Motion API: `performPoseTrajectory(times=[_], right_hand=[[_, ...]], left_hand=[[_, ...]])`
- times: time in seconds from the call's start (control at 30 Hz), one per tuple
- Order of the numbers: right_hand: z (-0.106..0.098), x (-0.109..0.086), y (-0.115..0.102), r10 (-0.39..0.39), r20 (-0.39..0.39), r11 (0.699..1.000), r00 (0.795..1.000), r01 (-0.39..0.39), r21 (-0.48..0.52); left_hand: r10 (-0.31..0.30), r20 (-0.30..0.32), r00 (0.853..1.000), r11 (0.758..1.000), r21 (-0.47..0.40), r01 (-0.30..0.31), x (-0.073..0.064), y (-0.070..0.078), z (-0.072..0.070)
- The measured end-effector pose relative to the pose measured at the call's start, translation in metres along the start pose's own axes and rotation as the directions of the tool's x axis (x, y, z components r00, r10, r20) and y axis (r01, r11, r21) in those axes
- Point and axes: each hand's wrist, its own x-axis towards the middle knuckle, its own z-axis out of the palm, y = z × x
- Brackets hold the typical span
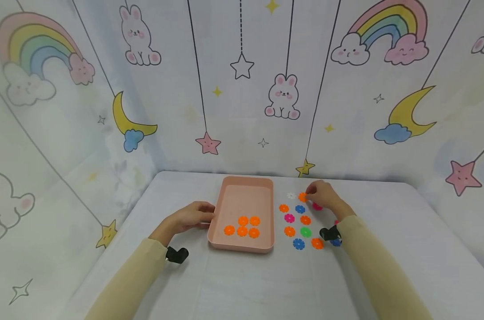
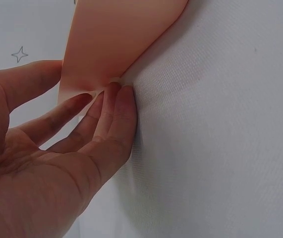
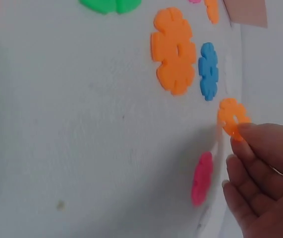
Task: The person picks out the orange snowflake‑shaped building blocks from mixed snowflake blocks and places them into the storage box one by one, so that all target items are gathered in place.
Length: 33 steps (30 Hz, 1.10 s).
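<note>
My right hand (image 1: 322,194) pinches an orange snowflake-shaped plastic disc (image 3: 229,115) between thumb and forefinger at the far end of the loose discs. Just below those fingers, a pink disc (image 3: 201,178) lies on the table. At the left side of a shallow pink tray (image 1: 246,178), my left hand (image 1: 194,215) holds the edge. Its fingertips press the outer wall near the table, and the thumb reaches the rim in the left wrist view. Several orange discs (image 1: 243,221) lie flat in the tray's near half.
Right of the tray, loose discs are spread on the white table (image 1: 246,284): orange, blue (image 1: 299,244), green (image 1: 306,232), pink (image 1: 289,218) and white (image 1: 291,195). A few lie partly behind the right wrist. A patterned curtain (image 1: 242,111) hangs behind the table.
</note>
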Motion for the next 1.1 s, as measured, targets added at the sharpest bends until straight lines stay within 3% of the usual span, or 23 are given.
performPoseTrajectory(times=[0.2, 0.43, 0.6, 0.83, 1.1], right_hand=[[-0.008, -0.010, -0.011, -0.079, -0.027, 0.997, 0.997, 0.079, 0.009], [-0.004, -0.024, -0.056, -0.204, -0.022, 0.974, 0.979, 0.205, 0.099], [0.008, -0.029, -0.098, -0.271, 0.063, 0.948, 0.961, 0.255, 0.189], [0.034, -0.025, -0.153, -0.346, 0.188, 0.926, 0.919, 0.302, 0.226], [0.070, -0.010, -0.182, -0.345, 0.311, 0.937, 0.886, 0.306, 0.168]], left_hand=[[-0.004, -0.003, 1.000, 1.000, 0.007, 0.004, 0.000, 0.000, 0.000], [-0.010, -0.009, 1.000, 1.000, 0.002, 0.010, 0.002, -0.003, 0.000], [-0.008, -0.013, 1.000, 1.000, 0.010, 0.008, 0.003, -0.004, 0.000], [-0.015, -0.027, 1.000, 1.000, 0.017, 0.016, 0.004, -0.004, -0.002], [-0.024, -0.013, 1.000, 1.000, 0.014, 0.024, 0.004, -0.003, -0.002]])
